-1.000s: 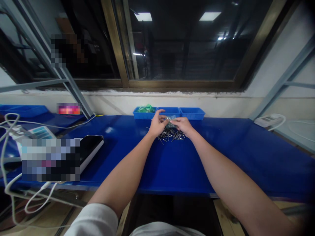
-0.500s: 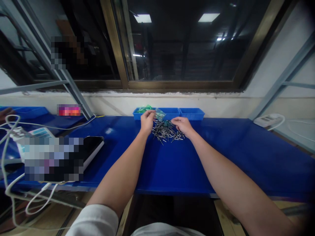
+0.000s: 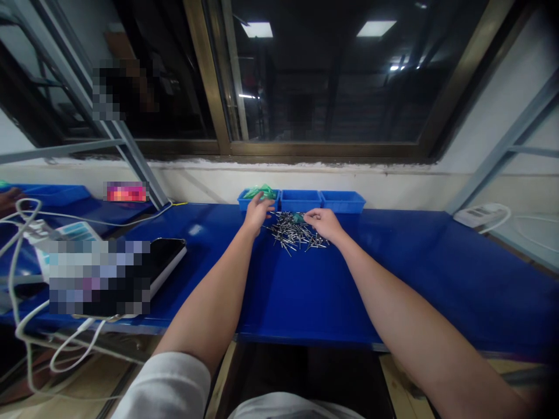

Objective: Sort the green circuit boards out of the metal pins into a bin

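Observation:
A loose pile of silvery blind rivets (image 3: 290,234) lies on the blue table. My left hand (image 3: 258,214) hovers at the pile's left edge, fingers apart and holding nothing, just in front of the left blue bin. On the other side, my right hand (image 3: 325,224) has thumb and fingers pinched at the top right of the pile. A small teal plastic bag (image 3: 299,218) is at those fingertips, partly hidden among the rivets. Crumpled green plastic bags (image 3: 261,191) fill the left bin (image 3: 245,205).
A middle bin (image 3: 300,201) and a right bin (image 3: 343,202) stand against the wall. Left on the table (image 3: 305,297) lie a phone-like device (image 3: 168,256) and white cables (image 3: 20,326). A white power strip (image 3: 478,215) sits far right. Another person's hand (image 3: 9,199) shows far left.
My left hand has let go of a small clear plastic bag, and its fingers have spread. It is slightly further left. My right hand has stayed at the pile.

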Demonstrator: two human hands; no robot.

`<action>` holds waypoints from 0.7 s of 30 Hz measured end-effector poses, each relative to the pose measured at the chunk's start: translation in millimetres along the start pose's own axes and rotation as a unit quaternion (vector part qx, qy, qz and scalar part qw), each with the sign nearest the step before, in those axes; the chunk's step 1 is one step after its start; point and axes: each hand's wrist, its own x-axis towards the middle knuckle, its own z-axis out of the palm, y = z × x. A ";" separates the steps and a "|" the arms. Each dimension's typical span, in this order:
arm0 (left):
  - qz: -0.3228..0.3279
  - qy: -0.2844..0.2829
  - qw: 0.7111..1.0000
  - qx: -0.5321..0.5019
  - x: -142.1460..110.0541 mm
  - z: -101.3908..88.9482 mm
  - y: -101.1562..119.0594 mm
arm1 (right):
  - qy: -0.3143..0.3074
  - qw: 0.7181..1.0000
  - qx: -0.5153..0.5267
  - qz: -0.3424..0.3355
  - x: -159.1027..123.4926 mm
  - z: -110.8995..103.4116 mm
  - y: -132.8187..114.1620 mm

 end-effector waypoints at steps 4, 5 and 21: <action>0.084 -0.014 0.968 0.237 -2.9 3.4 -6.7 | 0.014 0.986 -0.167 -0.027 -1.5 1.5 -0.6; 0.109 -0.023 0.945 0.309 -5.2 4.8 -8.6 | 0.008 0.978 -0.207 -0.024 -2.4 2.6 -0.7; 0.145 -0.150 0.828 0.521 -24.1 30.9 -28.1 | -0.041 0.953 -0.292 -0.063 -1.5 23.6 8.2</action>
